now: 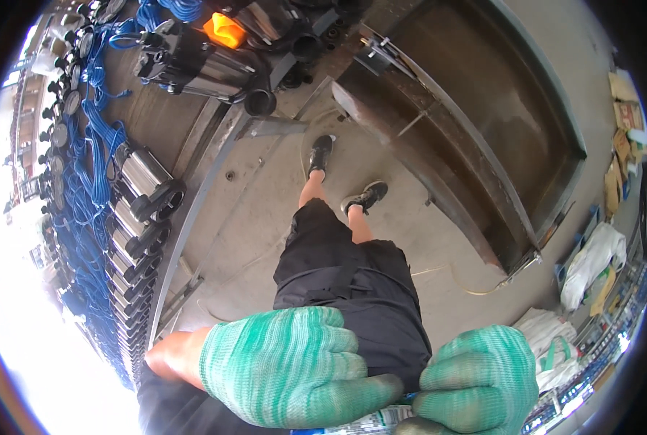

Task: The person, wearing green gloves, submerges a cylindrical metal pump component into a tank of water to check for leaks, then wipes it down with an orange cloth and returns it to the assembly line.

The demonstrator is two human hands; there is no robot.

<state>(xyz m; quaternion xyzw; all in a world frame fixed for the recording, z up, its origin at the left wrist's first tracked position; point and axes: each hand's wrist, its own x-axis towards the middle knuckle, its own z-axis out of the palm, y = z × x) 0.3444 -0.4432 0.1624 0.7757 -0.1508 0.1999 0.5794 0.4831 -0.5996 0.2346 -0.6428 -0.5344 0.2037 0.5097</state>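
Observation:
Both my hands wear green knitted work gloves with darkened fingertips, and they are close together at my waist. My left hand is closed, its thumb pointing toward the right hand. Under it shows part of what looks like a plastic bottle with a white and blue label, mostly hidden by the gloves and cut off by the lower edge. My right hand is curled into a fist at the bottle's right end. A small blue bit shows between the two hands, and the fingers cover the rest.
A long rack on the left carries rows of metal cylindrical pumps with coiled blue cables. More pumps and an orange piece lie ahead. A brown metal trough stands front right. White sacks lie far right.

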